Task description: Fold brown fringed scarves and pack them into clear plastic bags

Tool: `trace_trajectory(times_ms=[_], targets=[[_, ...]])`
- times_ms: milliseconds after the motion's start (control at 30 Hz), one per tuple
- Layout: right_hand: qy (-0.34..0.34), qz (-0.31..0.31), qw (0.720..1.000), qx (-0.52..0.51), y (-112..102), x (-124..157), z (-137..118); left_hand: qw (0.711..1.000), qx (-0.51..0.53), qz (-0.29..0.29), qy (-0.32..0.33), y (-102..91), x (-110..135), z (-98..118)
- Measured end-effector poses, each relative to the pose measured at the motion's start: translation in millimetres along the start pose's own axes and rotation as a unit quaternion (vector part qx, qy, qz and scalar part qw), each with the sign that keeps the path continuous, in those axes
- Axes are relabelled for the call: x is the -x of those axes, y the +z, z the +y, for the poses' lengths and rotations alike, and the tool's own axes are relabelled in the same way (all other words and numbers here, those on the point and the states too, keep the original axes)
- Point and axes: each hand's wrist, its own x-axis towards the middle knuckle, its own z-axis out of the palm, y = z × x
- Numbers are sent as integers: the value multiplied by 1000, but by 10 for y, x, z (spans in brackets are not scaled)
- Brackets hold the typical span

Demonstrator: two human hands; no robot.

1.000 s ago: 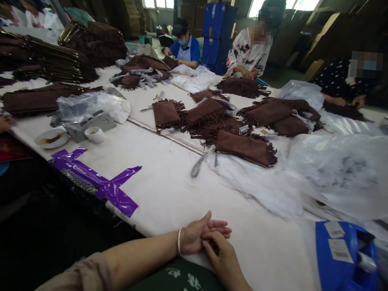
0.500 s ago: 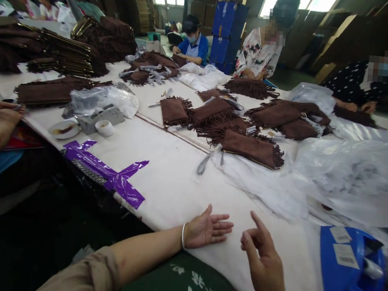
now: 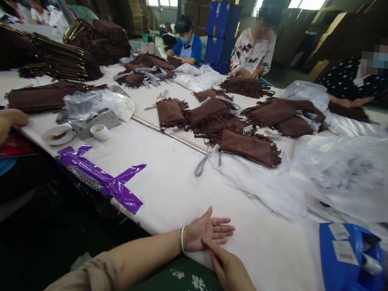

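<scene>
On the table [image 3: 177, 185], left hand [image 3: 207, 230] lies splayed, pointing right; flat, empty right hand [image 3: 230, 272] touches it.

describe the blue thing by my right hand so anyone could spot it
On the white table, go to the near right corner, right of the right hand. There lies a blue plastic box, likely a tape dispenser. White stickers on bright blue set it apart from the clear plastic bags and brown fringed pouches behind.
</scene>
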Motion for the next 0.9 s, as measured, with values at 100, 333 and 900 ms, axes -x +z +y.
trace_trajectory(times_ms=[100,333,900], targets=[[76,70,994,46,-47,11,47,1000,-2,5,5,5,-4,-1],[54,117,991,-24,-147,49,50,1000,-4,6,11,-12,-4,-13],[61,8,998,-22,3,-73,110,1000,-3,24,6,0,-17,3]])
